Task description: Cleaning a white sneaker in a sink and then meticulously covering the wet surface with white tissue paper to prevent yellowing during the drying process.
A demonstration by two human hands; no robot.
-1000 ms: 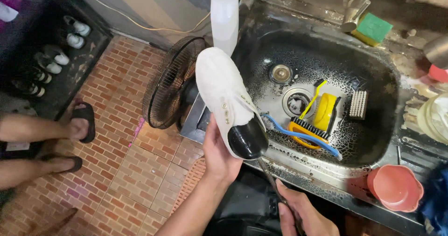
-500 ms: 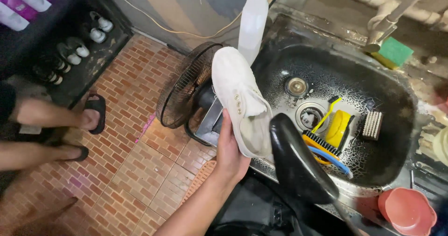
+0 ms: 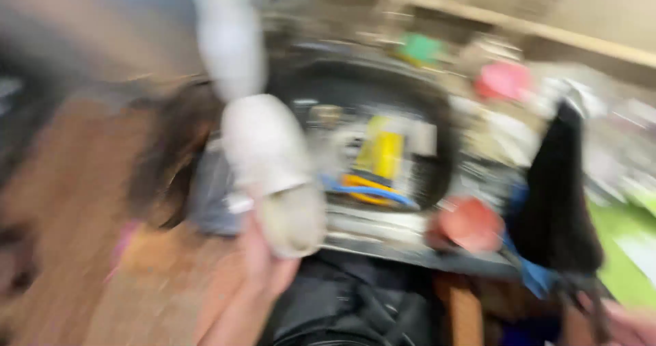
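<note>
While the whole view is smeared by motion, the big shapes can still be read. Largest is the dark sink, its basin taking up the middle, with a yellow brush and something blue and orange lying inside near the front wall. Left of it stands a dark fan over the brick floor. On the sink's front edge sits a red cup, with another pinkish thing further back that is too blurred to name.

Over the sink's left rim hangs the white shoe, gripped from below by the left hand, fingers wrapped round its near end. Its long axis runs roughly up and down the picture, tilted slightly, the far end pointing away toward the back wall; which end is toe or heel I cannot tell for certain.

At right, a black insole, or a piece like it, stands upright, pinched at its lower end by the right hand, which barely shows at the corner.

As a judgement: the shoe would be handled best kept steady over the basin, so drips fall inside, with the two pieces held well apart as they are now.
</note>
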